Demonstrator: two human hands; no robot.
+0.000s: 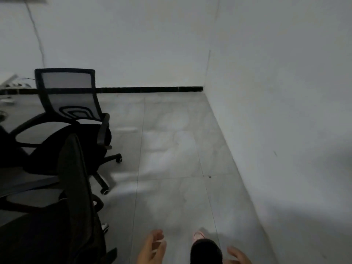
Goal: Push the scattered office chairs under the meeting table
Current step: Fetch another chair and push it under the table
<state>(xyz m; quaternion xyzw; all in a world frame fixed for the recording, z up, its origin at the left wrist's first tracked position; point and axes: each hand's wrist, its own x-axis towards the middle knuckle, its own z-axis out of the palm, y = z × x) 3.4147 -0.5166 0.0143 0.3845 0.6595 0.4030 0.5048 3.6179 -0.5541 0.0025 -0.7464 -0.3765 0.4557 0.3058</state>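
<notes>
A black mesh-backed office chair stands at the left, its back towards me and its wheeled base on the grey tiles. A second black chair is nearer, at the lower left, seen from behind its dark backrest. The meeting table shows as a dark edge at the far left, with both chairs drawn up beside it. My left hand hangs at the bottom centre, fingers apart, holding nothing, right of the near chair. My right hand is at the bottom edge, also empty with its fingers spread.
A white wall runs along the right and meets the back wall at a corner with a black skirting strip. Grey floor tiles lie between chairs and wall. My pink shoe and dark trouser leg show at the bottom.
</notes>
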